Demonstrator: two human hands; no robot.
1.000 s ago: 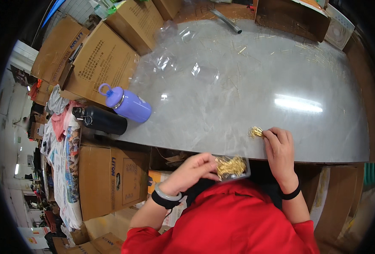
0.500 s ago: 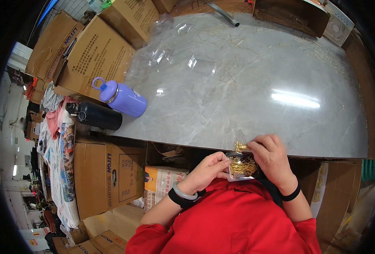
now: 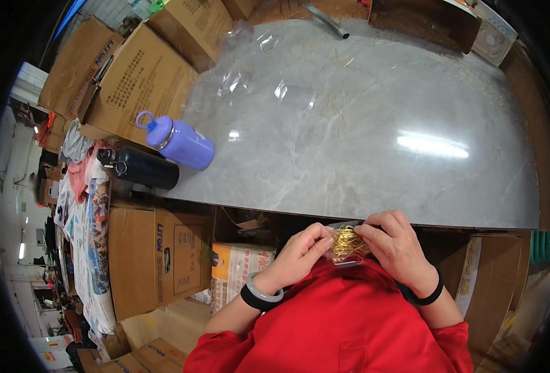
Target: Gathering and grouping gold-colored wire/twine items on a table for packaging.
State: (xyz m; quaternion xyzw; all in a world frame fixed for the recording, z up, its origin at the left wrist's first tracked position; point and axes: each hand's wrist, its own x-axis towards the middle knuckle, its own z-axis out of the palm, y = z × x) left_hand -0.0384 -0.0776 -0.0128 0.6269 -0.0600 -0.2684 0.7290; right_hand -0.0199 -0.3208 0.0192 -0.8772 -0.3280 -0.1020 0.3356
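Close to my body, past the table's near edge, a small clear plastic box (image 3: 349,263) holds a tangle of thin gold-coloured wire pins (image 3: 348,241). My left hand (image 3: 301,253) is closed on the box's left side, thumb and fingers pinching its wall. At the box's right upper edge, my right hand (image 3: 397,248) has its fingertips closed on some of the gold pins, over the heap. The fingers of both hands partly cover the box, and its underside is hidden.
A grey marble-patterned table (image 3: 325,168) spreads ahead, with loose gold pins and clear plastic pieces (image 3: 287,93) on it. A purple bottle (image 3: 185,144) and a black bottle (image 3: 144,169) lie left. Cardboard boxes (image 3: 141,87) stand far left; a metal tube (image 3: 328,22) is at the back.
My right hand has moved down and slightly left, bringing the gold pins from above the table's near edge to the box. My left hand still grips the box, which has tilted.
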